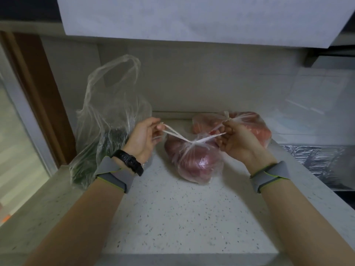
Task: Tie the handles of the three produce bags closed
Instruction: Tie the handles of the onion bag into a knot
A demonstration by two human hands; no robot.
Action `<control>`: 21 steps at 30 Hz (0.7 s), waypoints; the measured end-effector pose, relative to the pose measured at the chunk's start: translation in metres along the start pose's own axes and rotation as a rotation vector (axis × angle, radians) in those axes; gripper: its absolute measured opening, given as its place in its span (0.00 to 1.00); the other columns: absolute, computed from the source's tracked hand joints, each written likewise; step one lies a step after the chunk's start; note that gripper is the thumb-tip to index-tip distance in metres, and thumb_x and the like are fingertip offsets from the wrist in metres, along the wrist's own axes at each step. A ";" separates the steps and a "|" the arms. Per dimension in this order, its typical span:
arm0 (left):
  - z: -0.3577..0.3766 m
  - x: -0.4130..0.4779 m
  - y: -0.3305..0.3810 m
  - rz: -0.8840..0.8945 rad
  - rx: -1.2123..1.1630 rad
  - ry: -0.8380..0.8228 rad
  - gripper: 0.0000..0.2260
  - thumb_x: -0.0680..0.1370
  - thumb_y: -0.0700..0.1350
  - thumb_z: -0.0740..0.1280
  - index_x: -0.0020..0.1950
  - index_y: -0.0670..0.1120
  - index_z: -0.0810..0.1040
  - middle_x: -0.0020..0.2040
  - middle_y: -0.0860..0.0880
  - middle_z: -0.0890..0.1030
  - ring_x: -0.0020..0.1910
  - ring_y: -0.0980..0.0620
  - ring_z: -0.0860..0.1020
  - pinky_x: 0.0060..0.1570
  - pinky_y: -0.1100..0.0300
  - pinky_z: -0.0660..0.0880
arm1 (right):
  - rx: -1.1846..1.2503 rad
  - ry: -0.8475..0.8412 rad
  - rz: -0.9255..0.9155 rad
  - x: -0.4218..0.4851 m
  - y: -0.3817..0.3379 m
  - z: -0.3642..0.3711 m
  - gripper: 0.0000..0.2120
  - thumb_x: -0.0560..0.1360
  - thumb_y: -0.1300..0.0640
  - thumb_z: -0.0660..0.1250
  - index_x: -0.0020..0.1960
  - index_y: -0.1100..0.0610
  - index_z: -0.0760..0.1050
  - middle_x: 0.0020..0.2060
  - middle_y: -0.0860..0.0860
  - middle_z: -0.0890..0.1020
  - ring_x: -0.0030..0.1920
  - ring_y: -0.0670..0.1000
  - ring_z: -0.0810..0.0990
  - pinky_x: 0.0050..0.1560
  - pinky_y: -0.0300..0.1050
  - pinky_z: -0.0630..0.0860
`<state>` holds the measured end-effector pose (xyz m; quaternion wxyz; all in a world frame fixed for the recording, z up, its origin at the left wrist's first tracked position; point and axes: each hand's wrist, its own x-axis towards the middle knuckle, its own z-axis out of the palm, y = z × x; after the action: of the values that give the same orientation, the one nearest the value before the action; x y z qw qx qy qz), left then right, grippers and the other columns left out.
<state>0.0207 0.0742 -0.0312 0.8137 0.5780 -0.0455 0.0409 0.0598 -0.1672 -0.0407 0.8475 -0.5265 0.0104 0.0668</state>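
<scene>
With the left hand (145, 139) and right hand (233, 140) each pinching a handle of the front bag (194, 162), an even outward pull, low over its knot (193, 144), looked best

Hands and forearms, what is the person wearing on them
Both forearms are bare, no sleeves or gloves. Each wrist carries a grey fabric band edged in yellow-green with a triangular flap, left and right. The left wrist also has a black watch.
</scene>
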 end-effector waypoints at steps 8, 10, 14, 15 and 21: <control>0.018 -0.009 -0.010 -0.007 0.005 -0.362 0.19 0.80 0.37 0.56 0.68 0.53 0.67 0.63 0.42 0.78 0.65 0.49 0.75 0.67 0.57 0.68 | -0.017 -0.343 -0.207 -0.016 0.002 0.017 0.11 0.77 0.56 0.62 0.58 0.58 0.76 0.44 0.51 0.83 0.45 0.49 0.81 0.49 0.41 0.76; 0.023 -0.010 -0.016 0.099 0.255 -0.330 0.26 0.80 0.35 0.58 0.74 0.54 0.58 0.59 0.44 0.81 0.61 0.51 0.78 0.64 0.59 0.71 | -0.160 -0.350 -0.269 -0.014 0.010 0.019 0.29 0.71 0.58 0.71 0.70 0.58 0.66 0.46 0.55 0.83 0.46 0.51 0.82 0.45 0.38 0.77; 0.028 -0.006 -0.025 0.331 0.599 -0.218 0.30 0.78 0.35 0.64 0.75 0.55 0.58 0.51 0.49 0.85 0.54 0.55 0.81 0.60 0.60 0.74 | -0.665 -0.325 -0.481 -0.017 0.021 0.024 0.43 0.72 0.68 0.69 0.77 0.50 0.49 0.48 0.60 0.83 0.52 0.55 0.83 0.55 0.45 0.79; 0.029 -0.004 -0.026 0.379 0.614 -0.182 0.28 0.77 0.35 0.65 0.73 0.54 0.61 0.49 0.50 0.85 0.52 0.54 0.82 0.60 0.59 0.74 | -0.657 -0.336 -0.471 -0.019 0.022 0.027 0.45 0.71 0.69 0.70 0.77 0.50 0.47 0.46 0.59 0.84 0.51 0.55 0.83 0.56 0.47 0.79; 0.036 0.001 -0.024 0.516 0.623 -0.137 0.22 0.76 0.32 0.65 0.67 0.49 0.70 0.43 0.51 0.84 0.32 0.65 0.75 0.40 0.75 0.69 | -0.669 -0.281 -0.494 -0.014 0.028 0.034 0.47 0.67 0.70 0.73 0.76 0.52 0.49 0.39 0.63 0.84 0.44 0.59 0.84 0.54 0.55 0.80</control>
<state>0.0241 0.0323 -0.0421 0.5578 0.7677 -0.2288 0.2170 0.0411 -0.1257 -0.0487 0.6138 -0.7446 -0.2537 -0.0672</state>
